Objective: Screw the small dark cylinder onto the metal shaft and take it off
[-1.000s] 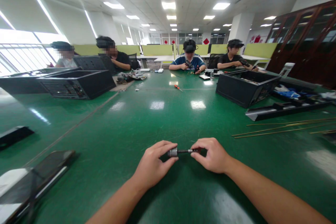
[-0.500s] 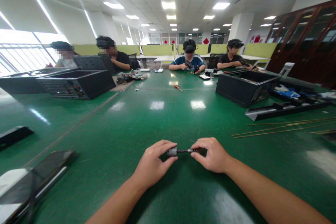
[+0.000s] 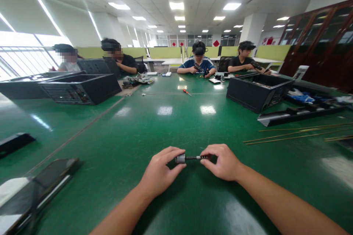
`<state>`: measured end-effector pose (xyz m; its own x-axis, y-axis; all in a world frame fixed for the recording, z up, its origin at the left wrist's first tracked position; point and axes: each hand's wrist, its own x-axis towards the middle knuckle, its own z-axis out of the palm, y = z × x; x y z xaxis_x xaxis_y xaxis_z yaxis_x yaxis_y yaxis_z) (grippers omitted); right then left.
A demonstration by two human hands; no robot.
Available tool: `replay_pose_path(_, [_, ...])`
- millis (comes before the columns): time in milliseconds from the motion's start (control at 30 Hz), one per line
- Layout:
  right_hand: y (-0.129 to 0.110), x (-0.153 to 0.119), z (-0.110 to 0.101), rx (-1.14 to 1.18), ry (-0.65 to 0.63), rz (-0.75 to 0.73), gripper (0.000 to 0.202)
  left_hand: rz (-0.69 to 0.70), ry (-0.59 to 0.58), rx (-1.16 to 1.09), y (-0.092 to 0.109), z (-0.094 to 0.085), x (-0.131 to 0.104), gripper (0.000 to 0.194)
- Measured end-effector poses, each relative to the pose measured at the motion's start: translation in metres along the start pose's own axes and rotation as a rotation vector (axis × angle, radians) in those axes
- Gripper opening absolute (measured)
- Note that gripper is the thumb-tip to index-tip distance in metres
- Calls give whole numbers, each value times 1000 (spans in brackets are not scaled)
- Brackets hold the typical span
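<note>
The left hand (image 3: 158, 174) pinches the cylinder (image 3: 180, 159); the right hand (image 3: 224, 163) pinches the rod's (image 3: 191, 158) far end; the rod spans both grips, over the table (image 3: 176, 128); uneven pull or slack fingertips could let the cylinder slip and roll.

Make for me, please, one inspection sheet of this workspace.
Surface: green table, shiny, with light reflections.
Held thing: metal part, lying sideways between the hands.
Clutter: black cases at both sides, orange screwdriver further off, thin rods at right.
Hands: left hand on the thick end; right hand on the other.
Cables: dark strip at lower left, cannot tell if cable.
Surroundings: four people beyond, dark cabinet at right.
</note>
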<state>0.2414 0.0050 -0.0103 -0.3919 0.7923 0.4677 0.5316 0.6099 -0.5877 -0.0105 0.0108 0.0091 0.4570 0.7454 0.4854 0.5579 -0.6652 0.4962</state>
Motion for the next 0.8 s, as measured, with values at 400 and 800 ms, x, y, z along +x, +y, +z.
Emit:
replay_pose_path(400, [1,0,-1,18,20,-9,9,-96,-60,75,-7,-14,5,31])
replay_pose_path(800, [-3,-2,5,4,7,-52,12,-390,129,428,-67,-98,-29,52])
